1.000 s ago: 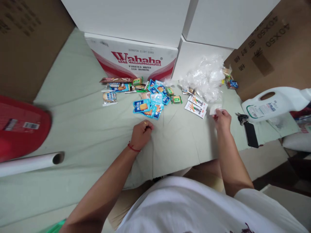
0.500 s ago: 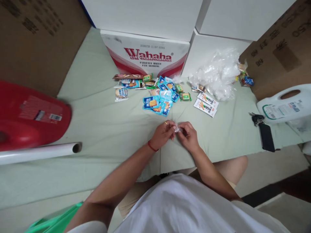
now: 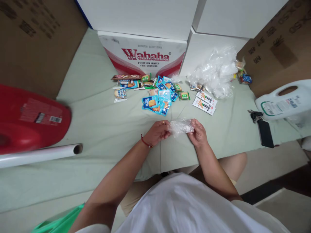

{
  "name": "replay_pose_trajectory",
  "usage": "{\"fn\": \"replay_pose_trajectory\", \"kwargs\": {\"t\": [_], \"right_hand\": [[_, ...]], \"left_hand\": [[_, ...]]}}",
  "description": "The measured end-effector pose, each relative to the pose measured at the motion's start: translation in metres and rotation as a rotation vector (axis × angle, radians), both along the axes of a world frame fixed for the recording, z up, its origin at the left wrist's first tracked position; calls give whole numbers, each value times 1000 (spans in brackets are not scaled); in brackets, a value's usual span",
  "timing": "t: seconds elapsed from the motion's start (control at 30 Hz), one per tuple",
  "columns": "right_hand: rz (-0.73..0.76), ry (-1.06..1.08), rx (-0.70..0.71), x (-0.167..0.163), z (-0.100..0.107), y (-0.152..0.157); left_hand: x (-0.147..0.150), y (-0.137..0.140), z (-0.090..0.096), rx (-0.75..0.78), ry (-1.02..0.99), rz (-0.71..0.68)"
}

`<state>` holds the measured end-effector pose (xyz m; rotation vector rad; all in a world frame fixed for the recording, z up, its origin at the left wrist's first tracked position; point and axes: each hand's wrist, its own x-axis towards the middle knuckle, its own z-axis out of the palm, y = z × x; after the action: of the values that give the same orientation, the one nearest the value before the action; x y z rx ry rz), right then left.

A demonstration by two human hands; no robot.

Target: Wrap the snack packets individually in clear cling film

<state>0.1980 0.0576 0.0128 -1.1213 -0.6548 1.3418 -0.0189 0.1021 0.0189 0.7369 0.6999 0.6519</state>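
Observation:
A crinkled clear plastic bag [image 3: 181, 126] is stretched sideways between my two hands, above the pale green cloth. My left hand [image 3: 159, 132] pinches its left end, with fingers curled closed. At the other end, my right hand [image 3: 198, 132] grips the bag between thumb and fingers. Just beyond the hands lie blue snack packets [image 3: 156, 103] in an overlapping pile. To their right are a small green-wrapped snack [image 3: 184, 95] and two white snack packets [image 3: 204, 103] with sticks pictured on them.
A heap of clear plastic bags [image 3: 213, 74] sits by the white boxes. A Wahaha carton [image 3: 145, 58] stands behind the snacks. At left are a red jug [image 3: 34, 119] and a white tube [image 3: 41, 154]; at right, a white jug [image 3: 284, 100], keys [image 3: 255, 116] and a phone [image 3: 265, 133].
My hands have moved apart, left hand leftward and right hand rightward. The plastic bag, bunched small between the fingertips before, is now spread out between them.

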Motion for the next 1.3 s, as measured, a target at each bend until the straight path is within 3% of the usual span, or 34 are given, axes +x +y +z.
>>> {"fn": "replay_pose_trajectory", "kwargs": {"t": [0.23,0.43,0.6,0.67,0.83,0.93,1.07,1.13,1.3], "right_hand": [[11,46,-15,1,2,2],[144,-14,-14,0,4,-4],[170,-119,-34,-3,12,8],[122,-130,-33,-4,15,14],[-167,-427,82,-16,22,-5],[-96,-658,147,-33,23,-29],[13,-847,173,-51,12,-40],[-25,-797,111,-53,6,-37],[-16,-333,-37,-42,4,-30]], "left_hand": [[6,3,1,54,-91,132],[7,4,-8,-18,-109,30],[5,-1,-15,239,126,-162],[4,-4,-14,277,162,-195],[8,-6,-9,292,184,38],[12,-6,-10,335,170,125],[14,-8,-15,288,79,110],[14,-9,-17,269,59,92],[13,-7,-16,340,130,32]]}}
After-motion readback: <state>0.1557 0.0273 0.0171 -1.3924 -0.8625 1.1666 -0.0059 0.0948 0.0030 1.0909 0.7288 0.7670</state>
